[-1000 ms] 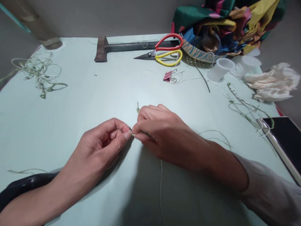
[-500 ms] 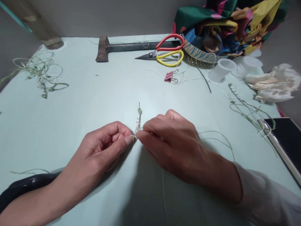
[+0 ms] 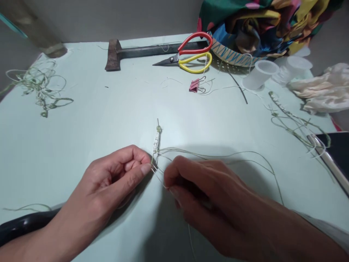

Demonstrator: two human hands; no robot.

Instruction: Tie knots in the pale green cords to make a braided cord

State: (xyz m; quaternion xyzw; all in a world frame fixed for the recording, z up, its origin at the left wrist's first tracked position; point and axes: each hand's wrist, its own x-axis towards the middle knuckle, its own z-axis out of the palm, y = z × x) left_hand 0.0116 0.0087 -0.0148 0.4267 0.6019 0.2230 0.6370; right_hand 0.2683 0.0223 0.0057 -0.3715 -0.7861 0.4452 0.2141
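A short knotted cord piece (image 3: pixel 156 140), white with a green knot at its top, lies on the pale table. My left hand (image 3: pixel 120 178) pinches the cords just below its knotted part. Lower right of the piece, my right hand (image 3: pixel 207 193) is closed, with a white thread (image 3: pixel 159 179) running between its thumb and forefinger. Loose green cords (image 3: pixel 226 156) reach from the piece over the table to the right, partly behind my right hand.
Across the back lie a hammer (image 3: pixel 160 50), scissors (image 3: pixel 195 58) and a pink binder clip (image 3: pixel 194 85). Tangled cords (image 3: pixel 40 83) sit at left. At right are a cloth-filled basket (image 3: pixel 231 56), white spools (image 3: pixel 259 74), more cords (image 3: pixel 294 127) and a phone (image 3: pixel 336 153).
My right hand has moved away from the knotted piece, toward the lower right, drawing white thread with it. The green cords beside the piece are now uncovered. My left hand keeps its pinch.
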